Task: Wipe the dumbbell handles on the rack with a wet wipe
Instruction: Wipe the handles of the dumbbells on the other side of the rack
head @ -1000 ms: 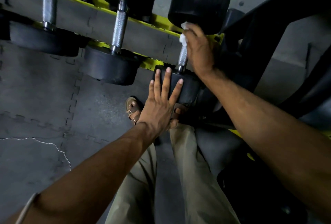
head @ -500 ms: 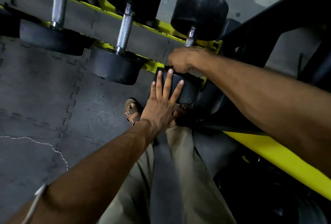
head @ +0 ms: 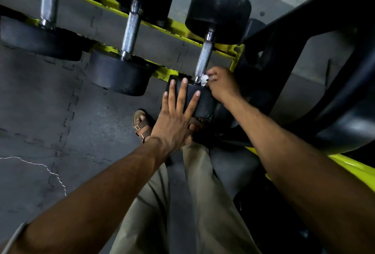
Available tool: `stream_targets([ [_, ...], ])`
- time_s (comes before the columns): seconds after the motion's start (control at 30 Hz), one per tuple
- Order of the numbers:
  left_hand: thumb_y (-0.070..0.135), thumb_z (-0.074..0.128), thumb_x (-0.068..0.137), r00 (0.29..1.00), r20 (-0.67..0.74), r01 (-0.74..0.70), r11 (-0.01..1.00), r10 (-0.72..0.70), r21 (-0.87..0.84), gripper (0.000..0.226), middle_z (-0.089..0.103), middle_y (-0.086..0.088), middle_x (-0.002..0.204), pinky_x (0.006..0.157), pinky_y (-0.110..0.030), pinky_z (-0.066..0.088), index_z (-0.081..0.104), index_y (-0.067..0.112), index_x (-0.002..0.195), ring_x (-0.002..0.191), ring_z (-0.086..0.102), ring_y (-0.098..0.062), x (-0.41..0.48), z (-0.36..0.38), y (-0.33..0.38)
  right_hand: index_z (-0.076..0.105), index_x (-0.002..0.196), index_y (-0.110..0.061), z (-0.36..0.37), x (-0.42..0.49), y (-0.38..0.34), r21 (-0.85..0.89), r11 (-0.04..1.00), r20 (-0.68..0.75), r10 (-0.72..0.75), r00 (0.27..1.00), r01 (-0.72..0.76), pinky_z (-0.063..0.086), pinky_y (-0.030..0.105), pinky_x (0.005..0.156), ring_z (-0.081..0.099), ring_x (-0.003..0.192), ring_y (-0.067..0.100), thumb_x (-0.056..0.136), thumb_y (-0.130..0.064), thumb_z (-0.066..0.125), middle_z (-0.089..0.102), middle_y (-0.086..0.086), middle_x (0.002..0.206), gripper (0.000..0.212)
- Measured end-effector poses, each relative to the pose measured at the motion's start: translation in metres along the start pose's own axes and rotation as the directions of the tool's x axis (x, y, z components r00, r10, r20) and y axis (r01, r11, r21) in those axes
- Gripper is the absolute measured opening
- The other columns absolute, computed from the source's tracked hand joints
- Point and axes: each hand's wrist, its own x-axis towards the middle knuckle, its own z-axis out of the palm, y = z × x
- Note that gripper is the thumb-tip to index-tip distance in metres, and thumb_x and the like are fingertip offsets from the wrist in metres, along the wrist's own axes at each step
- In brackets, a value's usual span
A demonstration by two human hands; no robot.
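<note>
We see the right grip point(head: 222, 85) curled round a white wet wipe point(head: 204, 80), pinching it against the lower end of the knurled handle point(head: 203, 59) of the rightmost dumbbell point(head: 218, 12), just where the bar meets the near head point(head: 206, 101). Only a crumpled scrap of the wipe shows. The rest is buried in the fingers, and we cannot tell how far it wraps the bar. The left grip point(head: 174, 119) lies flat, with straight, spread fingers pressed on that near head and nothing grasped, covering much of its face. The dumbbell rests across the yellow rack point(head: 176, 25), whose rails are largely masked by the black heads. To the left sit a middle dumbbell point(head: 129, 34) and a leftmost dumbbell point(head: 48, 0), whose far heads are cut off by the top edge. The heads are too dark for us to read any marking. On the right a black frame point(head: 324, 50) is too dim to identify. Below, one sandal point(head: 141, 126) stands on the floor mat point(head: 40, 111). The other foot is mostly hidden behind the left grip and the head.
</note>
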Motion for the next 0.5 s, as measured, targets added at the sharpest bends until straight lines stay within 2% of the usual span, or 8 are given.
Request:
stream_targets([
  [0.13, 0.076, 0.056, 0.086, 1.0, 0.014, -0.005, 1.0, 0.005, 0.013, 0.131, -0.033, -0.036, 0.161, 0.124, -0.066, 0.018, -0.03, 0.009, 0.159, 0.152, -0.017, -0.06, -0.001, -0.002, -0.001, 0.066, 0.073, -0.011, -0.007, 0.013, -0.016, 0.432, 0.884, 0.181, 0.111, 0.977, -0.18, 0.045, 0.029, 0.063, 0.061, 0.064, 0.018, 0.081, 0.003, 0.055, 0.069, 0.007, 0.073, 0.019],
  [0.17, 0.078, 0.054, 0.087, 1.0, 0.016, -0.007, 1.0, 0.007, 0.017, 0.13, -0.033, -0.036, 0.161, 0.124, -0.066, 0.018, -0.03, 0.009, 0.159, 0.152, -0.017, -0.06, -0.001, -0.002, -0.001, 0.067, 0.079, -0.012, -0.012, 0.02, -0.025, 0.558, 0.795, 0.239, 0.122, 0.963, -0.239, 0.049, 0.029, 0.067, 0.066, 0.069, 0.018, 0.087, 0.004, 0.047, 0.071, 0.009, 0.08, 0.026],
  [0.23, 0.081, 0.051, 0.087, 1.0, 0.02, -0.008, 1.0, 0.008, 0.023, 0.13, -0.033, -0.036, 0.161, 0.124, -0.066, 0.018, -0.03, 0.008, 0.159, 0.152, -0.017, -0.06, -0.001, -0.003, 0.0, 0.066, 0.099, -0.006, -0.02, 0.038, -0.039, 0.802, 0.497, 0.317, 0.113, 0.942, -0.33, 0.053, 0.037, 0.084, 0.071, 0.091, 0.027, 0.089, 0.002, 0.031, 0.075, 0.014, 0.094, 0.037],
  [0.3, 0.078, 0.052, 0.086, 0.999, 0.047, -0.007, 0.999, 0.005, 0.049, 0.131, -0.035, -0.037, 0.159, 0.125, -0.065, 0.017, -0.034, 0.007, 0.156, 0.151, -0.017, -0.061, -0.001, -0.003, 0.001, 0.062, 0.102, 0.0, -0.024, 0.053, -0.054, 0.91, 0.215, 0.336, 0.117, 0.935, -0.354, 0.043, 0.049, 0.1, 0.063, 0.113, 0.037, 0.077, -0.001, 0.031, 0.075, 0.016, 0.087, 0.04],
  [0.33, 0.077, 0.051, 0.085, 0.998, 0.062, -0.005, 0.998, 0.001, 0.062, 0.132, -0.037, -0.038, 0.157, 0.125, -0.065, 0.016, -0.036, 0.007, 0.155, 0.151, -0.018, -0.061, 0.0, -0.003, 0.0, 0.061, 0.1, 0.001, -0.022, 0.057, -0.059, 0.925, 0.155, 0.324, 0.149, 0.934, -0.346, 0.038, 0.052, 0.104, 0.057, 0.124, 0.04, 0.072, -0.004, 0.031, 0.075, 0.016, 0.082, 0.041],
  [0.4, 0.075, 0.048, 0.086, 0.997, 0.08, -0.007, 0.998, 0.002, 0.067, 0.129, -0.039, -0.038, 0.156, 0.125, -0.065, 0.015, -0.039, 0.006, 0.153, 0.15, -0.019, -0.061, 0.001, -0.006, 0.0, 0.063, 0.098, -0.002, -0.013, 0.056, -0.066, 0.948, 0.133, 0.261, 0.186, 0.947, -0.288, 0.038, 0.05, 0.106, 0.052, 0.132, 0.04, 0.078, -0.003, 0.032, 0.075, 0.012, 0.08, 0.036],
  [0.43, 0.074, 0.046, 0.087, 0.996, 0.095, -0.01, 0.998, 0.004, 0.056, 0.128, -0.04, -0.038, 0.155, 0.125, -0.065, 0.014, -0.041, 0.006, 0.152, 0.15, -0.02, -0.061, 0.0, -0.008, 0.001, 0.064, 0.095, -0.005, -0.007, 0.053, -0.067, 0.957, 0.15, 0.216, 0.213, 0.953, -0.25, 0.043, 0.046, 0.101, 0.057, 0.126, 0.038, 0.086, -0.003, 0.033, 0.074, 0.009, 0.08, 0.033],
  [0.5, 0.071, 0.047, 0.089, 0.994, 0.11, -0.017, 0.999, 0.013, 0.039, 0.126, -0.041, -0.037, 0.155, 0.125, -0.065, 0.012, -0.042, 0.008, 0.151, 0.149, -0.022, -0.061, 0.0, -0.009, 0.001, 0.07, 0.087, -0.005, 0.004, 0.052, -0.061, 0.935, 0.342, -0.011, 0.309, 0.951, -0.1, 0.051, 0.04, 0.081, 0.07, 0.096, 0.031, 0.088, -0.01, 0.047, 0.071, 0.006, 0.078, 0.023],
])
